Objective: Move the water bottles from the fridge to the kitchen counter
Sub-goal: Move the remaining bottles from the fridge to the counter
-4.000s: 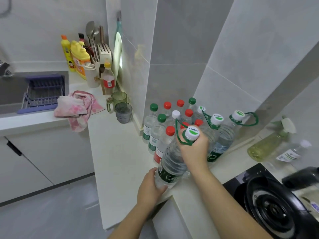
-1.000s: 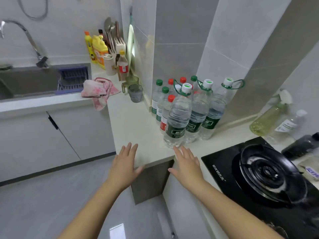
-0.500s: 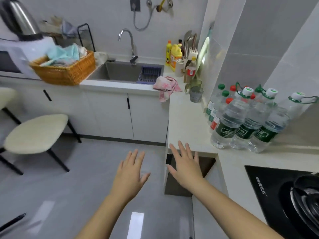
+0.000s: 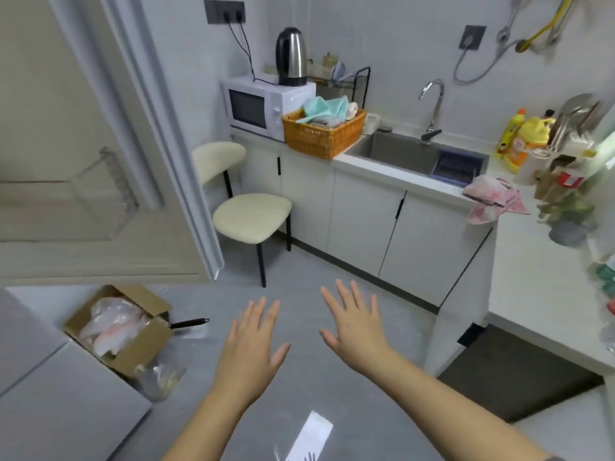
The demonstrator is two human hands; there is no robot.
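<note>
Grip is absent: left hand [image 4: 250, 344] and right hand [image 4: 355, 329] are spread; white fridge door [image 4: 100, 134], upper left, should be faced squarely.

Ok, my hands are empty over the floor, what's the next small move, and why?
Probably turn left toward the open fridge door and reach for a water bottle: the left hand grip and right hand grip are open and hold nothing, and the fridge interior is outside the view.

Upper centre, a steel kettle [image 4: 291, 58] stands on the white box microwave [image 4: 266, 106]. Right of it an orange woven basket [image 4: 322, 136] sits on the white table [image 4: 532, 277], left of the steel sink [image 4: 399, 151]. Lower left, a brown cardboard box [image 4: 116, 331] lies on the grey floor [image 4: 309, 261].
</note>
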